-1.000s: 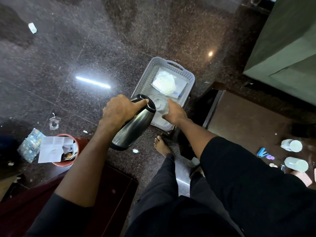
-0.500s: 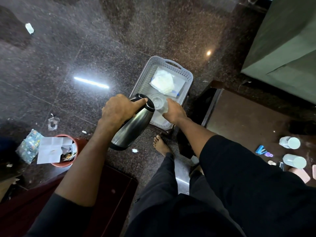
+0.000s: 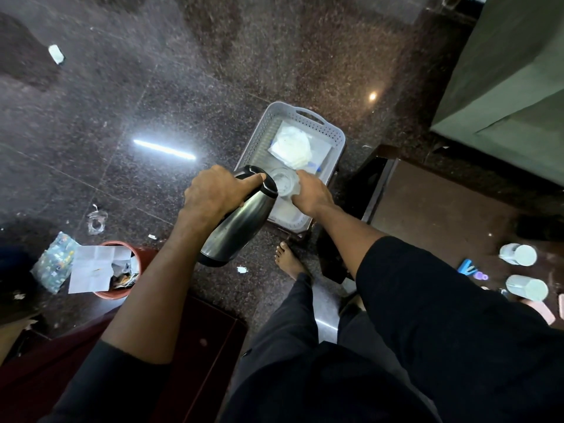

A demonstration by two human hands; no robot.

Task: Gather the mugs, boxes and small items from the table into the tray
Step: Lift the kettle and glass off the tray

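You're mid-drop w/ 2 items over the tray (image 3: pixel 257 138), which sits on the floor by your foot. Left hand (image 3: pixel 213 193) has its fingers wrapped round the steel flask (image 3: pixel 236 227), tilted, top at the tray's near left edge. Right hand (image 3: pixel 312 193) grips a clear cup (image 3: pixel 283 183) just above the tray floor. Next: prob. set the cup down upright, then find room for the flask beside the white bag (image 3: pixel 293 145). Right fingers mostly hidden behind the cup. Bench (image 3: pixel 442 209) at right is partly cut off; small bits there too blurry to ID.

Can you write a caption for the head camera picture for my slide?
Left hand holds a steel flask and right hand a clear cup over the grey tray.
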